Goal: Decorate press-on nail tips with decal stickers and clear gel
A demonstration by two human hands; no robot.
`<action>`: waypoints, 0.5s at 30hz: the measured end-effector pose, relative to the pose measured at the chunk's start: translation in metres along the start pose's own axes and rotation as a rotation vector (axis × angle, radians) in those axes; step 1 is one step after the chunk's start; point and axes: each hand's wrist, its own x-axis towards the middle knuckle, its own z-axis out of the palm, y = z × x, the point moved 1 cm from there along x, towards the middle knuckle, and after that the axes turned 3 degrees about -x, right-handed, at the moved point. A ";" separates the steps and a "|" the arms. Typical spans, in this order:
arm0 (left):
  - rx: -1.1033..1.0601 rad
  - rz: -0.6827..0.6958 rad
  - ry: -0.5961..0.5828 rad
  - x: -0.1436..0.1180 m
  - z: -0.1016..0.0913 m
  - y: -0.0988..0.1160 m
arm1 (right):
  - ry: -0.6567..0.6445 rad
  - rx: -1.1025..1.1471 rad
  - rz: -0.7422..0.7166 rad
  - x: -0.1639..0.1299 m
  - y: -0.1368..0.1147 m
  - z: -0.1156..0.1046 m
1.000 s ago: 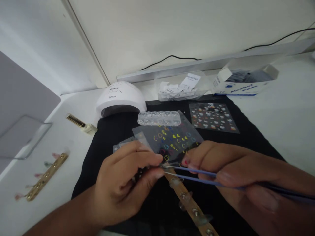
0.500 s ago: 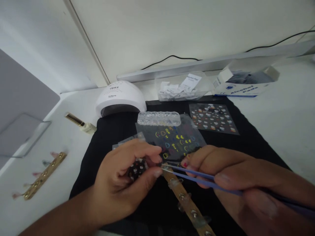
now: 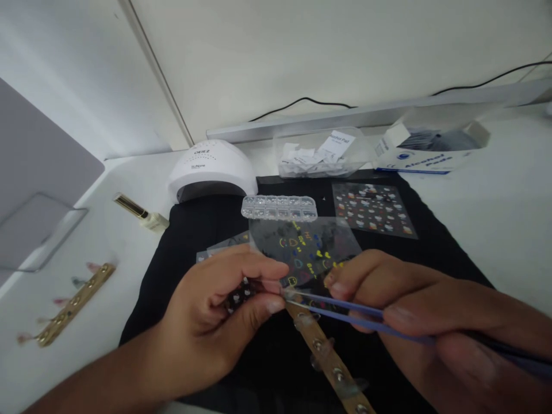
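Taking the clock from your tweezer tips, the wooden stick runs from there out toward five o'clock, over the black cloth. Your right hand is clamped on the blue tweezers, their points meeting the fingertips of your left hand at the stick's far end. Your left thumb and fingers are nearly together there, but you can't tell from this view what they pinch.

Judging by what shows, you're early on: the clear nail tips toward five o'clock look bare, so those seem left to do. Whatever is finished at the far end is hidden by your fingers. The smiley sticker sheet lies toward one o'clock, many designs apparently on it. At nine o'clock, a separate wooden rack bears tinted tips. The white lamp sits at eleven o'clock.
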 end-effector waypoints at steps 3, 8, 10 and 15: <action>0.035 0.015 -0.013 -0.002 -0.001 -0.003 | 0.107 -0.062 -0.003 -0.001 -0.001 0.004; 0.051 -0.002 0.029 -0.006 -0.001 -0.009 | 0.114 -0.032 0.014 0.000 -0.001 0.008; 0.024 -0.033 0.038 -0.006 0.000 -0.009 | 0.149 -0.080 0.020 -0.001 -0.002 0.007; -0.049 -0.137 0.063 -0.004 0.003 -0.006 | 0.102 -0.063 0.032 -0.006 -0.005 0.005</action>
